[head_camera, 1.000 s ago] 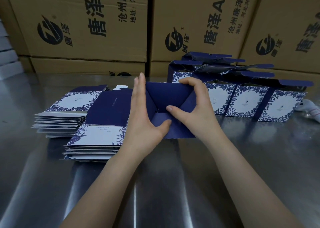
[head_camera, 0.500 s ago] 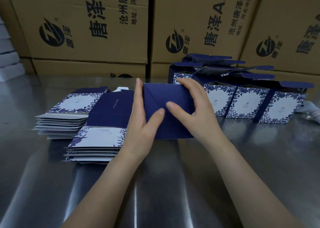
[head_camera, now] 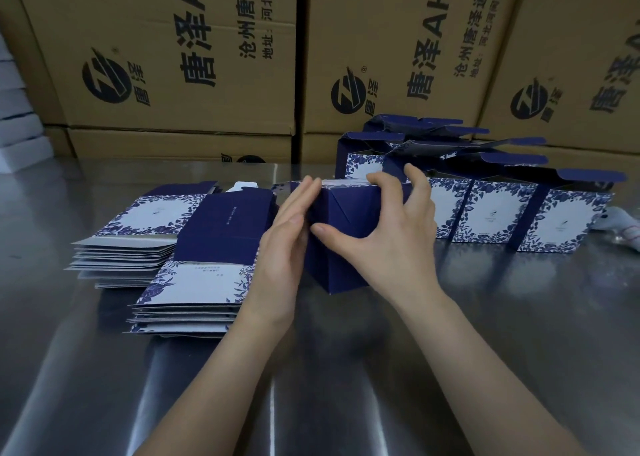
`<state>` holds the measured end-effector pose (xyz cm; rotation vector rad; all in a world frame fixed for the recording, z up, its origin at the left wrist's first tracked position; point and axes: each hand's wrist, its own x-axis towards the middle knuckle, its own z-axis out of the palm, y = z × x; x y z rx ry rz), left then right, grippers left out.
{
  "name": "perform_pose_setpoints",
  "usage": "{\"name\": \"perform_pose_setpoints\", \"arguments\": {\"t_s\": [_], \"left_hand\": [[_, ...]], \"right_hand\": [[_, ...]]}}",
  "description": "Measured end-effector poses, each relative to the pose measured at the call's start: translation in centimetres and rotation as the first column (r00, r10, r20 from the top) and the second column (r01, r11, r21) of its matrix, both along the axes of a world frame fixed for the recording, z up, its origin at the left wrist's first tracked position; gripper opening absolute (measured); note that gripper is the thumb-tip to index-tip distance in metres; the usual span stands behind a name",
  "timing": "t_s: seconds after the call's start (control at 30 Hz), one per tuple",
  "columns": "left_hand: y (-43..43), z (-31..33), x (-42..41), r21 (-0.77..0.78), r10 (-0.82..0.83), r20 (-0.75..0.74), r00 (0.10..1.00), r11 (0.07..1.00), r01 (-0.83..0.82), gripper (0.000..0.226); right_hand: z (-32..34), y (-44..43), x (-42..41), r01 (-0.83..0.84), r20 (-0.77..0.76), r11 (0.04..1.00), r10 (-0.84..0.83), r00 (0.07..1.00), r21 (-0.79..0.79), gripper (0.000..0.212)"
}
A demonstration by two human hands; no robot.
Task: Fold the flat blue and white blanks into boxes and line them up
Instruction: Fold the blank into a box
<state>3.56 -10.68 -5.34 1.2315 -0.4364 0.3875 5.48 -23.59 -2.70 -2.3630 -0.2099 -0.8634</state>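
Observation:
A dark blue folded box stands on the steel table in front of me, its closed bottom flaps facing me. My left hand lies flat with straight fingers against the box's left side. My right hand grips the box, fingers curled over its top edge and thumb pressed on the facing flaps. Two stacks of flat blue and white blanks lie to the left. A row of folded boxes with open lids stands to the right, with more behind.
Large brown cardboard cartons with printed text wall off the back of the steel table. A small white object lies at the right edge. White stacked items sit at the far left.
The bottom flaps went from half open to pressed shut. The box then turned slightly, and my left thumb came off its face while my right fingers spread over the top.

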Motion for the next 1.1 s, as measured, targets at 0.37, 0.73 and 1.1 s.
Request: {"name": "perform_pose_setpoints", "arguments": {"t_s": [0.37, 0.73, 1.1], "left_hand": [[0.2, -0.4, 0.5, 0.000, 0.370, -0.139, 0.919, 0.928, -0.373, 0.043], [0.8, 0.7, 0.3, -0.483, -0.192, -0.354, 0.915, 0.876, -0.003, 0.041], [1.1, 0.3, 0.9, -0.344, 0.079, -0.485, 0.871, 0.899, -0.273, 0.026]], "right_hand": [[-0.3, -1.6, 1.8, -0.311, 0.185, 0.389, 0.328, 0.926, 0.867, 0.065], [-2.2, -1.9, 2.8, -0.145, 0.338, -0.312, 0.756, 0.561, 0.939, 0.044], [-2.7, -2.6, 4.7, -0.028, -0.194, 0.369, 0.549, 0.813, 0.929, 0.028]]}}
